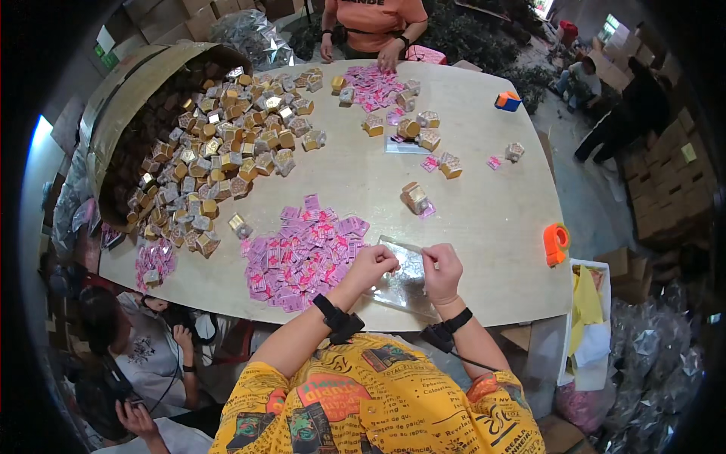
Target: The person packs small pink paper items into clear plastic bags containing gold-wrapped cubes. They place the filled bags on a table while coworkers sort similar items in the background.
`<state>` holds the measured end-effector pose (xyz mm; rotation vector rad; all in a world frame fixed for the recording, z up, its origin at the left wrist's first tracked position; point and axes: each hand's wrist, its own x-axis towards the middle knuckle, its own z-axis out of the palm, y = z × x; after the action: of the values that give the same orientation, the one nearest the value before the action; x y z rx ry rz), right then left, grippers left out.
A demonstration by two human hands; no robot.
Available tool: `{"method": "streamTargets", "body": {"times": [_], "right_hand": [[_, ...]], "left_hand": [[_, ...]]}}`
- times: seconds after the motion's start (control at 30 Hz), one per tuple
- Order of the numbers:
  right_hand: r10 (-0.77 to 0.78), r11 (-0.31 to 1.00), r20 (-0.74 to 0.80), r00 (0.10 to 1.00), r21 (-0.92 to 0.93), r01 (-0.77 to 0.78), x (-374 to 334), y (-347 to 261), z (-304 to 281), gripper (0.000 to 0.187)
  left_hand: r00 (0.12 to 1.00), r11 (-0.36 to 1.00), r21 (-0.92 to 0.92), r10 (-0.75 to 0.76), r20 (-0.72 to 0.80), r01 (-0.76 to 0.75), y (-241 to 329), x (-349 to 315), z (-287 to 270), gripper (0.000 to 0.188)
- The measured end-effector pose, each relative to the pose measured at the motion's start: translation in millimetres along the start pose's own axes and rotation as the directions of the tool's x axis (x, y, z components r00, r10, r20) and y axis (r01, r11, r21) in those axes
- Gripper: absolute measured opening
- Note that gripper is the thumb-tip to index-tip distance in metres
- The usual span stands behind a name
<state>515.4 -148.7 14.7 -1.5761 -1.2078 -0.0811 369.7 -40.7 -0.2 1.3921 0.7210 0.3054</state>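
Near the table's front edge lies a flat stack of clear plastic bags (pixel 402 299), shiny and slightly skewed. Above its left side my left hand (pixel 370 271) is closed, thumb and fingertips pressed together. My right hand (pixel 444 274) is closed in a similar pinch over the stack's right side. Whatever the fingertips hold is too small or too clear to make out. Just left of my left hand spreads a pile of pink printed tags (pixel 302 257). Farther off, a gold faceted ornament (pixel 414 198) stands by a pink tag.
A large tipped cardboard box (pixel 113 113) spills many gold ornaments (pixel 219 151) across the left. Orange tape dispensers (pixel 556 244) sit along the right edge. Across the table, a person in orange has a hand (pixel 391 54) at another pink tag pile (pixel 372 87). Two people sit at lower left.
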Motion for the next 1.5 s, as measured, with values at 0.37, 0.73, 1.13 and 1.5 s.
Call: {"method": "streamTargets", "body": {"times": [0.37,0.73,1.13,1.5], "right_hand": [[0.279,0.934,-0.057,0.959,0.247,-0.257,7,-13,19,0.008],[0.584,0.589,0.188,0.79,0.571,-0.571,-1,-19,53,0.006],[0.378,0.118,0.755,0.536,0.535,-0.837,-5,-17,100,0.021],[0.38,0.283,0.805,0.455,0.367,-0.886,4,-23,130,0.011]], "left_hand": [[0.99,0.986,-0.102,0.123,-0.072,-0.13,12,-2,3,0.017],[0.931,0.9,0.368,0.317,-0.181,-0.235,31,-25,-12,0.015],[0.973,0.97,-0.195,0.104,-0.207,-0.145,16,-37,-63,0.02],[0.765,0.334,0.854,0.634,0.109,-0.399,36,-58,-106,0.02]]}}
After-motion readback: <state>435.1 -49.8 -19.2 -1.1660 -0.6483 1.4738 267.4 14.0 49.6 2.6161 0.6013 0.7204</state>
